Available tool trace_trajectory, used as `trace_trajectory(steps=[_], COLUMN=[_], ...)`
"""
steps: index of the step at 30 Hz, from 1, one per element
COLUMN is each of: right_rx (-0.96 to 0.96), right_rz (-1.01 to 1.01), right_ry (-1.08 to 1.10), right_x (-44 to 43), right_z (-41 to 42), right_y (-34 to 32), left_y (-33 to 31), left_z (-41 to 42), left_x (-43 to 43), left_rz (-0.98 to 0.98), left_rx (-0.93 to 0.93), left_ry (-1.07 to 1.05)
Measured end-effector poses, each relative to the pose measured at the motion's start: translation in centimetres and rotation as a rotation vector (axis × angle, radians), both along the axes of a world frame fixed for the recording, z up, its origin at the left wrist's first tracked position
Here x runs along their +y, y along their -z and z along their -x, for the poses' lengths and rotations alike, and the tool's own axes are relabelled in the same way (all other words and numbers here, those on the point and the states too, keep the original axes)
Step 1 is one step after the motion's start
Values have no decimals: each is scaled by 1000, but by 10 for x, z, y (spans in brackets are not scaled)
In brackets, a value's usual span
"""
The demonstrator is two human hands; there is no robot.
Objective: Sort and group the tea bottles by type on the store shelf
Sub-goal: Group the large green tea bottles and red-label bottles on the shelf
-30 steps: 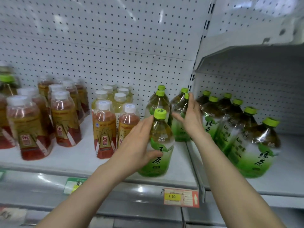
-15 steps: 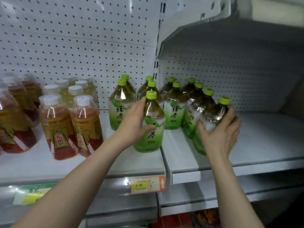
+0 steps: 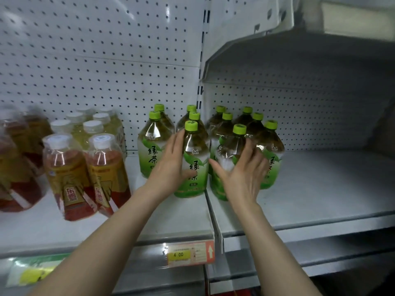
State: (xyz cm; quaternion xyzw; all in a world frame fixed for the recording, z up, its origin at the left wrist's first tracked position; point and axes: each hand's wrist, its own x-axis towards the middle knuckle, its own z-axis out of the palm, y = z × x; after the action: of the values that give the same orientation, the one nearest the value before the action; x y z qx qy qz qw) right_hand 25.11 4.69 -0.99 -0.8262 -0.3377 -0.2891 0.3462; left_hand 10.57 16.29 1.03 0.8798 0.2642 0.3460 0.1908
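Several green tea bottles with green caps stand clustered where two shelf boards meet. My left hand (image 3: pixel 171 165) grips the front bottle (image 3: pixel 196 165) on the left shelf (image 3: pixel 171 221), fingers up its left side and thumb across the label. My right hand (image 3: pixel 241 169) wraps around the front green tea bottle (image 3: pixel 229 146) on the right shelf (image 3: pixel 320 189), with fingers spread over it and hiding its label. The two held bottles stand upright, almost touching. More green tea bottles (image 3: pixel 271 150) stand behind and beside them.
Red tea bottles with white caps (image 3: pixel 66 174) stand at the left, with pale yellow bottles (image 3: pixel 92 129) behind them. A price tag (image 3: pixel 190 253) marked 4.00 hangs on the shelf edge. An upper shelf (image 3: pixel 299 50) overhangs the right bay, whose right half is bare board.
My right hand has moved from the group's right edge leftward onto a front green tea bottle beside the one my left hand still grips. The view has shifted.
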Motion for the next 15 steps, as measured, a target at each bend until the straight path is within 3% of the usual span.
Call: trace_trajectory(steps=[5, 12, 15], right_rx=[-110, -111, -123], right_rz=[78, 117, 66], right_ry=[-5, -30, -73], right_x=[17, 19, 11], right_z=[-22, -26, -25], right_y=[4, 4, 3], left_y=[5, 10, 21], left_z=[-5, -3, 13], left_x=[4, 2, 9], left_rz=[-50, -166, 32], left_rx=[22, 16, -202], left_ry=[-29, -67, -231])
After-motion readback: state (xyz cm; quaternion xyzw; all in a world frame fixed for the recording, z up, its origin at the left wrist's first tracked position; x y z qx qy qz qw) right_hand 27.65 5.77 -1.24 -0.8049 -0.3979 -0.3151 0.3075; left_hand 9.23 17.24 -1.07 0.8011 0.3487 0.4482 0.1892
